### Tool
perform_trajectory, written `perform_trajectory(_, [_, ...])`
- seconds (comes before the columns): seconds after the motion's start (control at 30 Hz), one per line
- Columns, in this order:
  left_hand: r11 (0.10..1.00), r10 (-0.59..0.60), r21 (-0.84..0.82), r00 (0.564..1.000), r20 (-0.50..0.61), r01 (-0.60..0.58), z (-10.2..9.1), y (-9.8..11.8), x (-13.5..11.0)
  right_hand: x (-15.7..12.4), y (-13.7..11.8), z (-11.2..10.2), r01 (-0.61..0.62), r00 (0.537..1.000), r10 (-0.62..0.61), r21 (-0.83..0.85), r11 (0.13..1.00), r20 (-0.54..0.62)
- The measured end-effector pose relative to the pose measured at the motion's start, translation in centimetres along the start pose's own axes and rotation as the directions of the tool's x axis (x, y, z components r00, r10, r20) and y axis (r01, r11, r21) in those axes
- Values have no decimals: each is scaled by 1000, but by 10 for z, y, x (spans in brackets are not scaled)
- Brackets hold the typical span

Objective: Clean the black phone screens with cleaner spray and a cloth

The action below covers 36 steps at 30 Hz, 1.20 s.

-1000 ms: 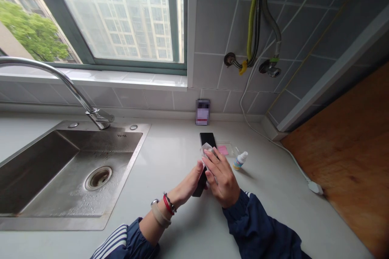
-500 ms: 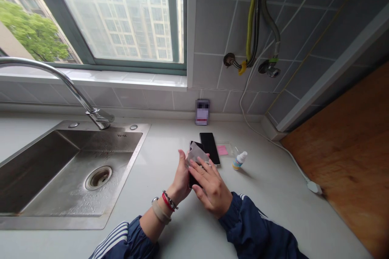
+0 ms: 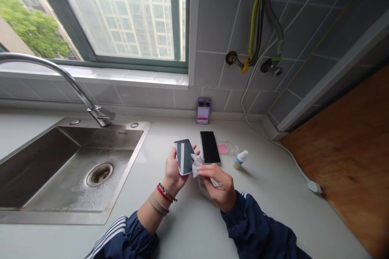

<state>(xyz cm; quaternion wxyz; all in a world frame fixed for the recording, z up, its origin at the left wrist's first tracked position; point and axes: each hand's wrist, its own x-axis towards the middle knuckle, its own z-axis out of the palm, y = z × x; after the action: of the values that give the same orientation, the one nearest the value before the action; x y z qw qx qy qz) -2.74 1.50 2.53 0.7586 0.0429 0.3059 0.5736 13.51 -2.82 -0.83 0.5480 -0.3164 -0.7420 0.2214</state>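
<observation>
We see the left hand [image 3: 174, 170] cradling a dark glass phone [image 3: 184, 156] tilted up above the pale counter [image 3: 194, 230], with the fingers curled around its edges and the thumb side out of view behind it, so the grip is closed on the phone but not a tight one. The right hand [image 3: 220, 188] pinches a small white cloth [image 3: 197, 164] between thumb and fingers, pressing it against the phone's lower edge. Just beside them, a second black phone [image 3: 209, 147] lies flat on the counter, with a clear tray [image 3: 227, 148] holding a pink note beyond it and a small white bottle [image 3: 240, 160] standing upright further right. We think the main risk is the slick phone slipping from that light hold if the cloth pushes too hard against it, and it could then crack on the hard counter or slide left into the steel sink [image 3: 69, 170]. A careless move of the right hand or sleeve [image 3: 255, 226] could also knock the lying phone or tip the bottle, and any liquid spilled could reach the phones
</observation>
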Motion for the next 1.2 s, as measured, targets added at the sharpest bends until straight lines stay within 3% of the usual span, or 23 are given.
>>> perform_trajectory(0.07, [1000,-21,-19,1000,2,21,2,-1,-1,0,-1,1,-200,976,210,135,970,-63])
perform_trajectory(0.13, [1000,-11,-21,1000,-18,10,2,-1,-1,-1,-2,3,-340,923,375,271,901,-88])
perform_trajectory(0.3, [998,64,20,996,-56,-63,0,-4,2,-1,-1,5,-519,818,572,504,691,58])
perform_trajectory(0.37, [998,63,22,996,-57,-62,-1,-5,2,-2,-1,6,-519,825,557,511,686,90])
perform_trajectory(0.43, [999,50,17,997,-56,-50,-2,-6,2,-3,0,8,-465,868,492,461,756,68])
perform_trajectory(0.57, [997,-65,31,997,-32,66,-1,-9,-3,-6,1,11,-346,937,346,270,899,47])
perform_trajectory(0.73, [991,-125,36,992,-27,126,0,-14,-8,-6,0,9,-203,979,203,24,979,2])
perform_trajectory(0.83, [993,-95,69,995,-38,98,2,-17,-10,-6,-2,9,-166,986,166,-43,985,7])
perform_trajectory(1.2, [994,-26,103,1000,-18,27,3,-23,-11,-12,0,14,-199,979,200,-37,979,32])
